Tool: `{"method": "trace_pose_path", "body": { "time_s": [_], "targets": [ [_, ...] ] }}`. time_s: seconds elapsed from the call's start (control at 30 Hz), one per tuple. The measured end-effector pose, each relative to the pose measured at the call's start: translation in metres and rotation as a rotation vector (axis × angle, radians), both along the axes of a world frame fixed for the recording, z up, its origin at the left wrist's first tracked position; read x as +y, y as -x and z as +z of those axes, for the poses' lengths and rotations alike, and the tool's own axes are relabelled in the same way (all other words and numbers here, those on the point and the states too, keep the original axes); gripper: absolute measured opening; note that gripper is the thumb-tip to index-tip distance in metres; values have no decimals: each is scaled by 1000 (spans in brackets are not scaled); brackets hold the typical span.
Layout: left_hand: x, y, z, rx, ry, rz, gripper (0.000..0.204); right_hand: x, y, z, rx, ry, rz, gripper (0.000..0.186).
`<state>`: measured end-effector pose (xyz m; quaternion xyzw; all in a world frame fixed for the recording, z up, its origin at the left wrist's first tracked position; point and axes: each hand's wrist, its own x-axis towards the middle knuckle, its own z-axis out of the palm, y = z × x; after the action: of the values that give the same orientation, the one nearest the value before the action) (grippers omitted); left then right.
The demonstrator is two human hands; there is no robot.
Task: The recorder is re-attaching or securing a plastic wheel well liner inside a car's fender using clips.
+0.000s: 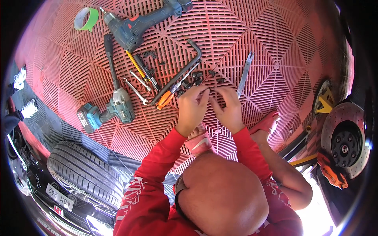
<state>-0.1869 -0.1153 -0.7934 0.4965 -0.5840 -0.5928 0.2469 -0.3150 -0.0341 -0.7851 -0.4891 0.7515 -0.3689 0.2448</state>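
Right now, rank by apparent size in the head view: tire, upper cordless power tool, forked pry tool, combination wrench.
1. Tire
2. Upper cordless power tool
3. Forked pry tool
4. Combination wrench

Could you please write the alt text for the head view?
A person in red sleeves holds left hand and right hand close together over red slatted flooring; anything gripped is unclear. Small black parts, an orange-handled tool and two cordless power tools lie nearby, with a tire at left and a brake disc at right.
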Motion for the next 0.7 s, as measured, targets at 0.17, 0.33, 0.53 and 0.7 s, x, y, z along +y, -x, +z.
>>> {"method": "trace_pose_path", "body": {
  "time_s": [0.17,0.33,0.53,0.7],
  "targets": [
    [-26,4,4,-279,593,-261,10,-12,19,1,228,-99,-85,37],
    [-49,16,-3,-270,672,-290,10,-40,25,-13,399,-66,88,44],
    [-61,35,7,-9,216,-212,23,-41,36,-4,242,72,-58,29],
    [-64,74,72,459,-263,-249,21,-39,60,103,72,211,-222,27]
  ]
}}
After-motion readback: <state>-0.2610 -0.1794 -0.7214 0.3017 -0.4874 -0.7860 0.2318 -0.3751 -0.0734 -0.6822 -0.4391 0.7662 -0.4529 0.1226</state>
